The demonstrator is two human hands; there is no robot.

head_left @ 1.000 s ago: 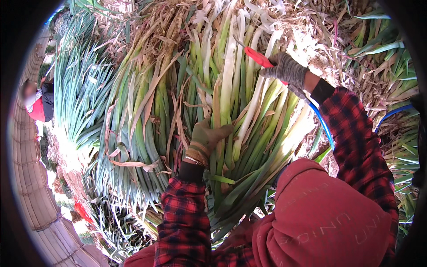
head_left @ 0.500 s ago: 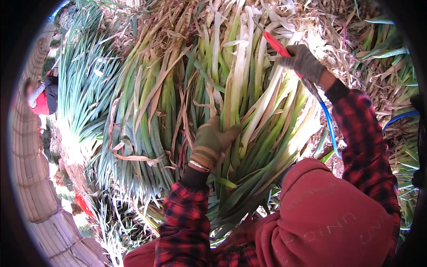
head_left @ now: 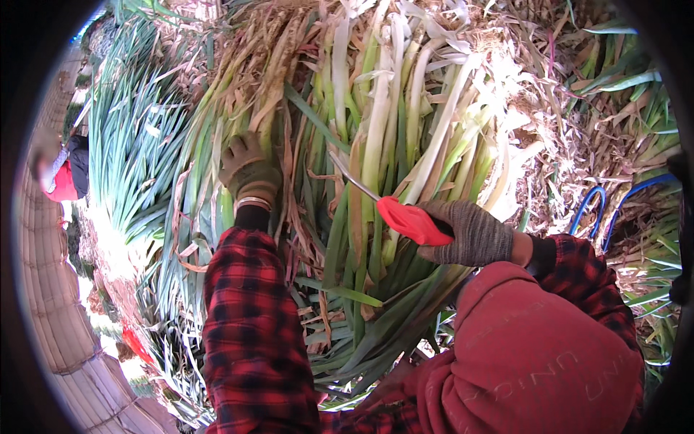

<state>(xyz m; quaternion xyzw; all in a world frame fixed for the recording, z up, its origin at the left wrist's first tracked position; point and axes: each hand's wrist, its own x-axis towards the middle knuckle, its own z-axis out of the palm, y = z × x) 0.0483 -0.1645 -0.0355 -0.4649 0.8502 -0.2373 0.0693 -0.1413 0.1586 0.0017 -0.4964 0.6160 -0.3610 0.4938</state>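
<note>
Long green onions (head_left: pixel 379 137) with pale stems and green leaves lie in a thick layer under my hands. My left hand (head_left: pixel 249 170), in a knitted glove, rests on the stalks left of the middle, fingers spread and stretched out. My right hand (head_left: pixel 470 235), in a grey-brown glove, grips an air blow gun (head_left: pixel 408 220) with a red handle. Its thin, bent metal nozzle points up and left across the pale stems. The glove and the handle hide the fingertips of my right hand.
A blue hose (head_left: pixel 636 189) loops at the right. Dry husks (head_left: pixel 531 137) cover the upper right. Another bunch of green onions (head_left: pixel 137 145) lies at the left. Beyond it are a person in red and dark clothes (head_left: pixel 63 173) and a long woven mat (head_left: pixel 61 304).
My left hand has left the middle stalks and moved left and up. The air blow gun in my right hand has come down and left, over the stems.
</note>
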